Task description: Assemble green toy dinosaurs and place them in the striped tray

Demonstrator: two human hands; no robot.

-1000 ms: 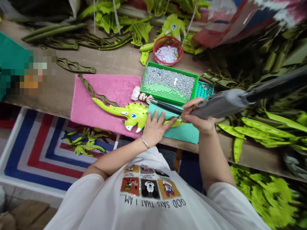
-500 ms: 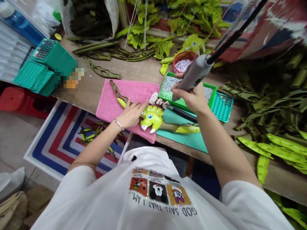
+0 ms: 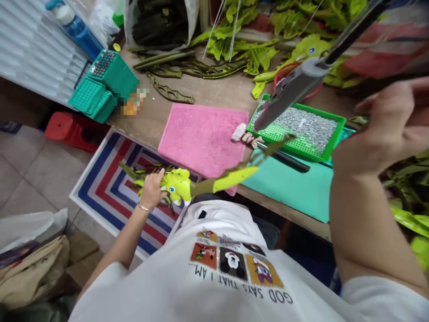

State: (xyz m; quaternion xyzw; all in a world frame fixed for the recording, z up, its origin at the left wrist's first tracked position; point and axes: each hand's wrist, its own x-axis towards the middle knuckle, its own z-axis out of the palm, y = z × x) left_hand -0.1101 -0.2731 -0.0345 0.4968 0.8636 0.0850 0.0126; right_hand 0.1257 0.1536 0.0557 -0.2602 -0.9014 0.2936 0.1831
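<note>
My left hand (image 3: 152, 190) is closed on a lime-green dinosaur-head toy bow (image 3: 177, 185) with a horn and a blue eye, held left of my lap. The toy's long olive and lime arm (image 3: 234, 178) reaches right over the table edge. My right hand (image 3: 385, 125) is raised at the right, holding nothing, its fingers apart and partly cut off by the frame edge. Beside it, a grey electric screwdriver (image 3: 291, 91) hangs from its cord over a green tray of small metal screws (image 3: 315, 125).
A pink cloth (image 3: 204, 138) and a teal mat (image 3: 288, 185) lie on the table, with a black-handled tool (image 3: 288, 161) across them. Below left is a striped box (image 3: 100, 188) holding green pieces. Olive and lime parts lie along the back and right. Teal baskets (image 3: 117, 74) stand left.
My left hand has taken the dinosaur toy off the pink cloth and moved it left, over the striped box. My right hand has let go of the screwdriver and moved right.
</note>
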